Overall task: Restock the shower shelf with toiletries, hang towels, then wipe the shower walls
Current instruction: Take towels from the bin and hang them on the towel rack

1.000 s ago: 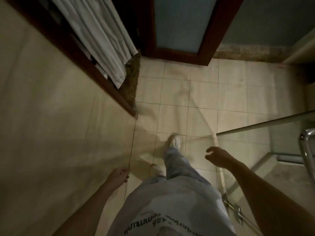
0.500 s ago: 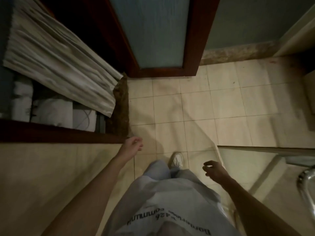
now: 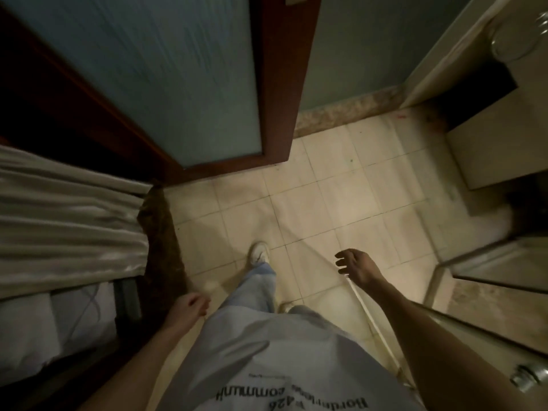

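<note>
While the head view looks down, upside-down shirt print [image 3: 292, 394] reads partly "community" and "426". Beige floor tiles [image 3: 350, 203] meet a frosted-glass door [image 3: 166, 72]; a curtain [image 3: 68, 221] hangs left. Left hand [image 3: 189, 308] loosely curled, right hand [image 3: 355, 266] open, both empty. Toiletries and towels are not visible.

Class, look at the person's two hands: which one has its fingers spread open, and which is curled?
The right hand, held out over the tiled floor, has its fingers spread. The left hand, beside the trouser leg, is loosely curled. Neither holds anything.
</note>
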